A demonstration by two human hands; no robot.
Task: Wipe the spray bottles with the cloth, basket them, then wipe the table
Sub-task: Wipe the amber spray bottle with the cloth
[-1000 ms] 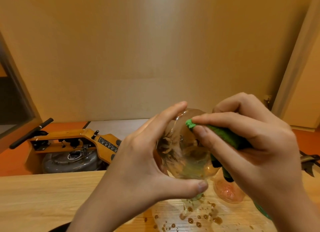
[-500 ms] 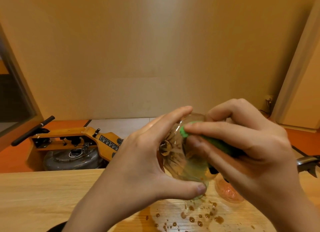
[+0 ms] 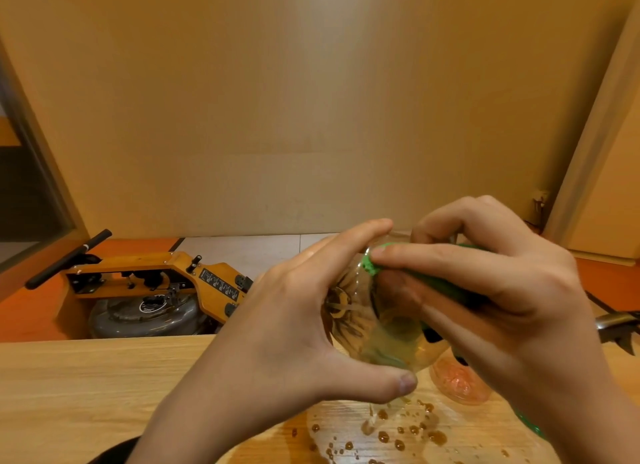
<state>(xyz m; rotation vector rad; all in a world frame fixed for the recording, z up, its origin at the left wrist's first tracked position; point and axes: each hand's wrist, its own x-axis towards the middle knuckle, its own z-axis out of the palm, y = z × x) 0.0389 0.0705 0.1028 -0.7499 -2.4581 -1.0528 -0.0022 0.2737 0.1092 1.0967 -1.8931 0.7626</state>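
A clear spray bottle (image 3: 377, 328) is held tilted above the wooden table (image 3: 86, 387), its base toward me. My left hand (image 3: 277, 339) grips it from the left, thumb under and fingers over the top. My right hand (image 3: 502, 301) holds a green cloth (image 3: 372, 264) and presses it against the bottle's upper side. An orange-tinted bottle (image 3: 457, 384) stands on the table behind my right hand, mostly hidden. Brown droplets (image 3: 401, 432) and a wet patch lie on the table below the bottle. Any basket is out of sight.
Beyond the table's far edge, a yellow machine (image 3: 180, 276) with a black handle and a grey round base sits on the floor. A green object (image 3: 530, 425) peeks out under my right wrist. A dark rounded thing (image 3: 114, 453) shows at the bottom edge.
Both hands and the bottle have drifted slightly lower and rightward in view, and the cloth has slid a little across the bottle's upper side. Both grips are unchanged.
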